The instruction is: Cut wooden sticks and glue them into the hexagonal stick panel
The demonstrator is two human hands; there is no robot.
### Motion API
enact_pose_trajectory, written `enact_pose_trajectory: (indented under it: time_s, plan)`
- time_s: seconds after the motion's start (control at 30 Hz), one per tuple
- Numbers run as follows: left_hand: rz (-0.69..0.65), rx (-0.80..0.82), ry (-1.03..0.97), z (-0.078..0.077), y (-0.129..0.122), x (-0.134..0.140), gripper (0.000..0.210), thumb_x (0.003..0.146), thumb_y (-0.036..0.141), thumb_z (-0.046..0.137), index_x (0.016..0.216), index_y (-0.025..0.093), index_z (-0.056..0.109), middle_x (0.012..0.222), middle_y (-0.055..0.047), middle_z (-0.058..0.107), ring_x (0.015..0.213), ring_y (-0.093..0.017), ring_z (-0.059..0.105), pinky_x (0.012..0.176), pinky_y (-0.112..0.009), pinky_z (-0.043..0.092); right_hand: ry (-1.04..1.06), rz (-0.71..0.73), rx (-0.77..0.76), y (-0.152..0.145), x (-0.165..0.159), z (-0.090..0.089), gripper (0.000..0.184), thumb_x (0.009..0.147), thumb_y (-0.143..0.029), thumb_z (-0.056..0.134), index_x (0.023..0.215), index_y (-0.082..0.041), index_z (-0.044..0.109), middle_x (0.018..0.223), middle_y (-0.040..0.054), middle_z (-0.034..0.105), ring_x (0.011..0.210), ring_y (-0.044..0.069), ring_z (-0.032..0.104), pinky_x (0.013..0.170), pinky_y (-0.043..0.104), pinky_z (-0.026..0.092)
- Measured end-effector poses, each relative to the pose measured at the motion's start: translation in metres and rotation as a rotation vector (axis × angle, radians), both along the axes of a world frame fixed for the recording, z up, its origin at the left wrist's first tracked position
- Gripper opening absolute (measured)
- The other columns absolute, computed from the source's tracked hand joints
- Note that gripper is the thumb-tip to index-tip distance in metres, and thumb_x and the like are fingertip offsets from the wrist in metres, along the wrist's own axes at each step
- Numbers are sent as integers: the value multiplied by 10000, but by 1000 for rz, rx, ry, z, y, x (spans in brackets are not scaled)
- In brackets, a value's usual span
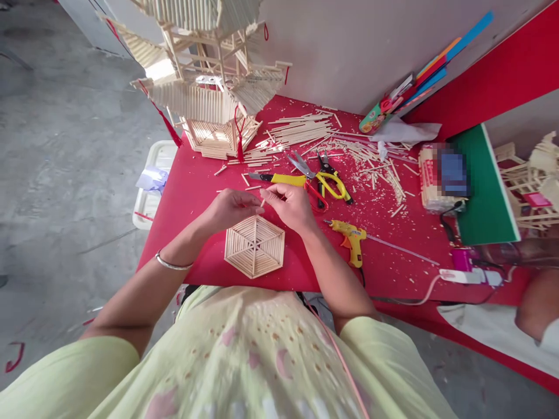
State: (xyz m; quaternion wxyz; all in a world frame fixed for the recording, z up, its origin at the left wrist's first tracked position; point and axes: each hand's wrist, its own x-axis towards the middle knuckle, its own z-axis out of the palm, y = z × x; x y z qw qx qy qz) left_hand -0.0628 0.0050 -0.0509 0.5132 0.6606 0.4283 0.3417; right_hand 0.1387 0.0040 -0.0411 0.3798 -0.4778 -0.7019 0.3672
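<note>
A short wooden stick is pinched between the fingertips of my left hand and my right hand. Both hands are closed and meet just above the far corner of a hexagonal wooden-stick panel. That panel lies flat on the red table, its sticks laid in rings around spokes. Just beyond my right hand are a yellow utility knife, scissors with red handles and yellow-handled pliers. To the right of my right forearm lies a yellow glue gun with a clear glue stick in its back.
A tiered stick pagoda with red tassels stands at the back left. Loose sticks and scraps litter the back of the table. At right are a pack of sticks bearing a phone, a green board, a power strip and another person's arm.
</note>
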Motion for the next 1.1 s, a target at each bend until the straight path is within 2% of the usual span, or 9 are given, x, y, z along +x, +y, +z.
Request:
enact_pose_trajectory:
  time_s: [0.1,0.27,0.37,0.47,0.57,0.63,0.7,0.83,1.1]
  plan:
    - [-11,88,75,2,-6,-4,160,784,311,832,784,154,800,750,-51,741,664,-130,640,581,-228,494,29,5,15,-9,-8,0,436,1014,-597,622,875,-209,765,839,23,769,786,155,676,745,286,505]
    - [113,-203,-95,4,-18,-13,247,833,368,805,891,130,777,691,-58,735,574,-141,666,491,-223,500,53,66,-22,-22,-13,-1,414,1010,-580,642,1245,-251,735,1180,59,777,955,156,702,836,279,550]
    - [192,-270,-200,2,-25,-22,320,795,412,844,912,120,787,774,-102,773,656,-190,731,501,-241,526,-28,143,-52,-28,-12,-13,319,1023,-492,665,1211,-251,751,1086,39,799,899,162,708,809,289,540]
    - [173,-208,-39,-2,-30,-32,314,796,419,838,898,122,819,767,-96,772,661,-172,697,543,-245,515,-251,145,78,-31,-10,-20,230,1066,-382,616,1091,-244,797,995,44,795,929,191,669,841,319,501]
    - [122,7,222,-6,-28,-42,234,802,386,802,842,159,840,805,-77,774,697,-151,653,617,-247,494,-506,175,220,-29,-11,-20,252,1079,-293,571,1058,-248,818,945,62,767,955,224,591,811,339,460]
    - [62,102,339,-8,-24,-47,200,784,372,790,797,178,839,798,-60,768,679,-139,623,626,-245,465,-573,222,252,-27,-13,-20,275,1082,-254,548,1058,-255,822,932,62,748,967,233,566,778,338,449]
    - [9,94,416,-8,-19,-50,198,777,363,770,762,175,827,724,-38,742,619,-123,581,590,-238,423,-550,202,277,-27,-14,-21,256,1079,-278,559,1125,-258,810,1014,68,738,1014,237,568,799,338,467]
    - [-54,5,539,-7,-8,-52,215,781,318,701,656,157,767,541,10,615,528,-97,475,521,-225,318,-438,-4,310,-36,-8,-28,315,1078,-373,570,1309,-243,740,1216,109,696,1135,257,593,959,391,511]
    - [-245,-13,673,4,8,-46,125,729,292,707,635,219,747,585,30,674,574,-117,555,556,-231,339,-402,-75,272,-77,8,-44,294,1075,-276,542,1272,-237,757,1135,114,718,1081,260,622,997,419,530]
